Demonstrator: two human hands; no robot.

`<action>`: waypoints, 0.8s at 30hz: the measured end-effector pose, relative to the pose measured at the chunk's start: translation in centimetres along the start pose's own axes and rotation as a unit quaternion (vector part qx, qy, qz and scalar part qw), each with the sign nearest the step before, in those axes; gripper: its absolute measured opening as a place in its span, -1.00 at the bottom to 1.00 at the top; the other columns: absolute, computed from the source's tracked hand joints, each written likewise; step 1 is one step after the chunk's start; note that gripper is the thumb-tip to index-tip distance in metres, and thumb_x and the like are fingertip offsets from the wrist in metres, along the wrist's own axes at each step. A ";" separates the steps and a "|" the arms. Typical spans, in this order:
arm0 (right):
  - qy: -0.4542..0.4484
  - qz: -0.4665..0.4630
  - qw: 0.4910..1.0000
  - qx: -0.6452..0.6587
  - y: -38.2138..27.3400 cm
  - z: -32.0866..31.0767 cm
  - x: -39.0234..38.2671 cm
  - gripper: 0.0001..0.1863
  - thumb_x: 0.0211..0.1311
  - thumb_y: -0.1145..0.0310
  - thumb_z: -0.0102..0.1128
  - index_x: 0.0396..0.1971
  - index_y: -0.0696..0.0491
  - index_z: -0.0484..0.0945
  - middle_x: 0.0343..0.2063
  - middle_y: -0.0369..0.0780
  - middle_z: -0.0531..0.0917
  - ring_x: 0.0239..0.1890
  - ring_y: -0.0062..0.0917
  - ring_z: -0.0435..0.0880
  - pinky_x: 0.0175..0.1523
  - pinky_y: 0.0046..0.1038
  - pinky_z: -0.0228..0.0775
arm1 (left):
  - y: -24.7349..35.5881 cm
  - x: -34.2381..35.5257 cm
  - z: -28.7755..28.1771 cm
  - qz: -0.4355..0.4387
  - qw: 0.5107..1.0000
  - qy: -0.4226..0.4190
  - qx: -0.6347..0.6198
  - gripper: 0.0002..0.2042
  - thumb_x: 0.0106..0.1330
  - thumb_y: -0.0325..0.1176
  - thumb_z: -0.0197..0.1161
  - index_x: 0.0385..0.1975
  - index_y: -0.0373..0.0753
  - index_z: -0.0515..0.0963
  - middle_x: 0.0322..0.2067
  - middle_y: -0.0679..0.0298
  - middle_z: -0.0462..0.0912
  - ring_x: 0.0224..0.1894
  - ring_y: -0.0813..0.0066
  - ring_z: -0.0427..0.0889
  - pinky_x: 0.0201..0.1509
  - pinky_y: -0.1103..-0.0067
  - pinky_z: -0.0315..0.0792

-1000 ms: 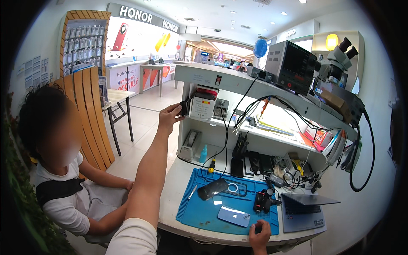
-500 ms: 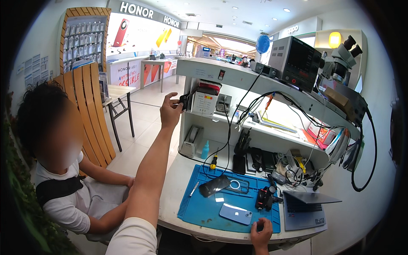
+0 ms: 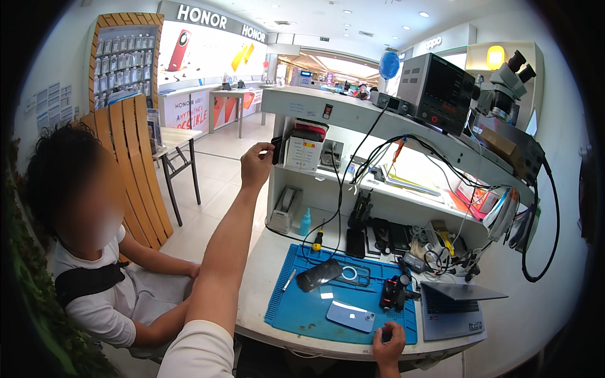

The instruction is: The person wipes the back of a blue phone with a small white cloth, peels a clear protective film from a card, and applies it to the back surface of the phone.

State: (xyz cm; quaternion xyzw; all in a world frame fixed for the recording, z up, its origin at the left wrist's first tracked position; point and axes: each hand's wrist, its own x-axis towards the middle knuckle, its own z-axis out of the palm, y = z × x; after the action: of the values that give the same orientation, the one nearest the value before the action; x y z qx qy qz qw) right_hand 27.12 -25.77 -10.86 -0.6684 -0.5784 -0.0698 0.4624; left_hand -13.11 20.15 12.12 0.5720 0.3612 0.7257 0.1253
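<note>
The left hand (image 3: 256, 165) pinches a small dark item (image 3: 276, 150) at its fingertips; the item is too small to identify, and the fingers cover its near edge. Below the right hand (image 3: 389, 340), the wrist is cut off by the lower picture edge. The tools (image 3: 435, 249) tangled in cables beyond the right fingers cannot be told apart.

Bare left forearm (image 3: 224, 252) below a short white sleeve (image 3: 198, 349) at the shoulder. Bare left hand (image 3: 255, 165), no rings or watch visible. Bare right hand (image 3: 389, 340), wrist uncovered.
</note>
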 end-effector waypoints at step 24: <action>-0.006 0.026 1.000 0.010 0.1 -0.2 -0.1 -0.73 0.18 0.51 0.45 -0.12 0.14 0.63 -0.36 -0.12 0.66 -0.24 -0.16 0.67 -0.11 -0.15 0.49 | -0.2 -0.3 0.9 0.129 0.982 0.050 0.132 -0.82 0.36 -0.48 0.48 -0.08 -0.30 0.81 -0.19 0.15 0.86 -0.32 0.37 0.88 -0.16 0.47 0.71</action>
State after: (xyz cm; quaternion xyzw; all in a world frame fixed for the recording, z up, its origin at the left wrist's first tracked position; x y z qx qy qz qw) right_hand 27.30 -25.92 -10.86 -0.6787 -0.5646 -0.0477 0.4672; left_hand -12.23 20.40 11.82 0.5887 0.3825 0.7092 -0.0641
